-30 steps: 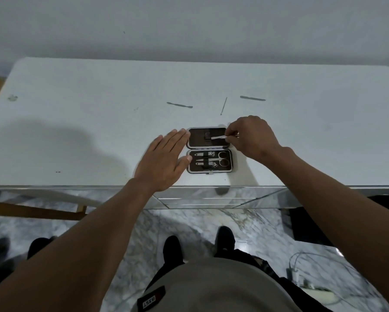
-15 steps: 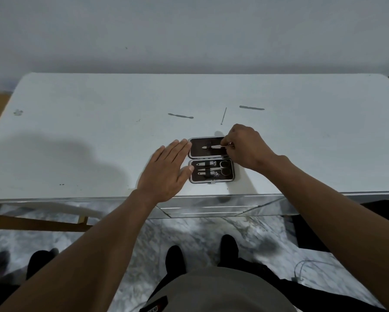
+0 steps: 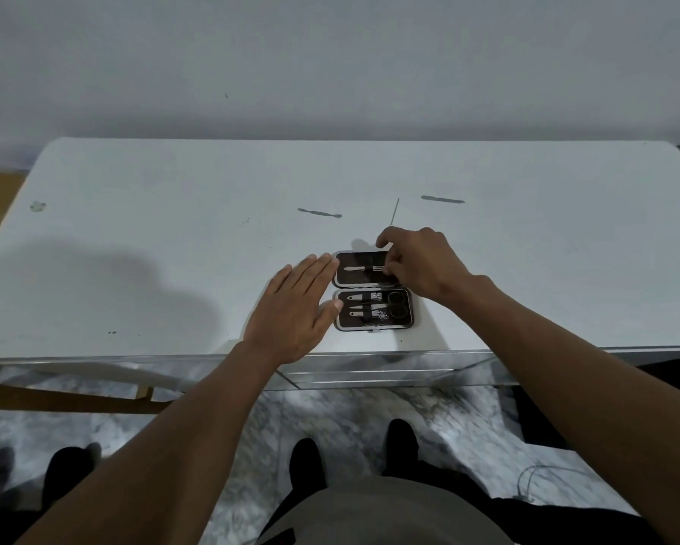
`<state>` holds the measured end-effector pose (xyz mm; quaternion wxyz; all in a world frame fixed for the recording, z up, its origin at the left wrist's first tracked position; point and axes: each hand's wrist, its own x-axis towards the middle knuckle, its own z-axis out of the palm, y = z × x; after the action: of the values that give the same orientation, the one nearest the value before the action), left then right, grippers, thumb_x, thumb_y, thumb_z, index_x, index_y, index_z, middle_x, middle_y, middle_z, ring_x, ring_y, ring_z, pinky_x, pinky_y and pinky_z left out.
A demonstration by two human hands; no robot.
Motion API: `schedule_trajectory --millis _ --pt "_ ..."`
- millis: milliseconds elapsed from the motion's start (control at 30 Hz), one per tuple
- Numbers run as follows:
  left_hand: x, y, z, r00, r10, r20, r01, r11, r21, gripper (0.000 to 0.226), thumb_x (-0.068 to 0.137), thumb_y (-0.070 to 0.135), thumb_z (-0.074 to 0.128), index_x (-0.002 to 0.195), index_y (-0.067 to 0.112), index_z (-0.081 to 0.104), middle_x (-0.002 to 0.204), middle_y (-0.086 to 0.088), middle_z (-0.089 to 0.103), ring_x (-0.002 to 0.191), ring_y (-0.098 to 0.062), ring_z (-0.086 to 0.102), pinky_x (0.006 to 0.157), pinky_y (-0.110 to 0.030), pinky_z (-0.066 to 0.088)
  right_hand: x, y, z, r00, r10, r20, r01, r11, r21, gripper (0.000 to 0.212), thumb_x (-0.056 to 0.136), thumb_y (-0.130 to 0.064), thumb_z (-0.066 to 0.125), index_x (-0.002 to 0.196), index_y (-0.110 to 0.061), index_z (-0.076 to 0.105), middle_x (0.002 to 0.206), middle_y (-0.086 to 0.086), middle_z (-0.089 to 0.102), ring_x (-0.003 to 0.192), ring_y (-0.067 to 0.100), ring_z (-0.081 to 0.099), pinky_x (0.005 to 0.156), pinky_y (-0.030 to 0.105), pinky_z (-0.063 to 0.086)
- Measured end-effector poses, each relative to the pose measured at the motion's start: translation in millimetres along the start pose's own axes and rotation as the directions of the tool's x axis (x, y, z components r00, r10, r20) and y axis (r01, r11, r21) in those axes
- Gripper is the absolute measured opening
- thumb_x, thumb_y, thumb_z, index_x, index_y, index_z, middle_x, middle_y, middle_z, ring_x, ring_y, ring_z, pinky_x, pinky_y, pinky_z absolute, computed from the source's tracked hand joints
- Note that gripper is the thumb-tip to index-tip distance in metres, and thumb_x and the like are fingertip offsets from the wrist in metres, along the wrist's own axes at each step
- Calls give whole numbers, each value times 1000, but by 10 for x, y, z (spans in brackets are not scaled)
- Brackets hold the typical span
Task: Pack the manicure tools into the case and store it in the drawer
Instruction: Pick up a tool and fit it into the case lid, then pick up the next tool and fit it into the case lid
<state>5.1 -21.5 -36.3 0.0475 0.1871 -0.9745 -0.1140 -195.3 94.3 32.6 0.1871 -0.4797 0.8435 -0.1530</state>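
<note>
Dim, flat, bluish-grey throughout. Lit from behind and to the right, judging by the shadows: a broad soft shadow [image 3: 106,285] across the worktop [image 3: 547,249] at 9 o'clock, a small faint one just beyond the right hand [image 3: 421,261]. Centre fairly sharp. Worktop edges bowed by the wide lens. Floor [image 3: 350,418] at 6 o'clock smeared and soft.

Tool now seated in far half of case, no longer held over it.
A second ago the right hand [image 3: 421,265] holds the slim silver tool [image 3: 360,268] slightly tilted over the far half of the open case [image 3: 411,308]. Now the tool lies flat and level on that half's dark lining, pointed end left. The right hand has moved in over the half's right end, fingertips pinching the tool's right end, index finger lifted.
</note>
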Motion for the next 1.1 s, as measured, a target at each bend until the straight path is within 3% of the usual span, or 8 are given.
schedule_trajectory --millis 533,867,967,1100 --pt "0 -6 -8 1000 -5 -1 5 1000 -3 60 99 50 21 154 23 19 160 6 22 147 -10 14 120 -34 11 73 -3 71 1000 -3 26 1 996 91 21 82 -5 59 101 -15 57 84 3 77 81 24 66 74 29 50" --pt "2 -10 6 1000 -8 -6 7 1000 -17 60 99 49 24 153 23 20 159 7 22 147 -9 14 120 -36 14 49 -6 13 999 -18 47 13 995 101 17 82 -16 67 98 -16 60 86 0 77 84 22 67 80 33 52" --pt "-2 -13 9 1000 -12 -8 11 999 -30 60 99 49 24 153 24 19 159 7 23 147 -8 14 120 -36 13 96 42 -41 999 14 -52 -9 996 89 15 86 -24 65 98 -16 64 92 3 75 87 23 66 82 33 50" --pt "2 -14 0 1000 -20 -4 20 998 -65 61 99 49 24 154 24 17 159 8 22 147 -6 12 120 -36 13 364 283 -153 975 111 -194 -135 984 -119 21 90 -15 55 105 -5 64 108 17 68 101 37 61 86 38 47"
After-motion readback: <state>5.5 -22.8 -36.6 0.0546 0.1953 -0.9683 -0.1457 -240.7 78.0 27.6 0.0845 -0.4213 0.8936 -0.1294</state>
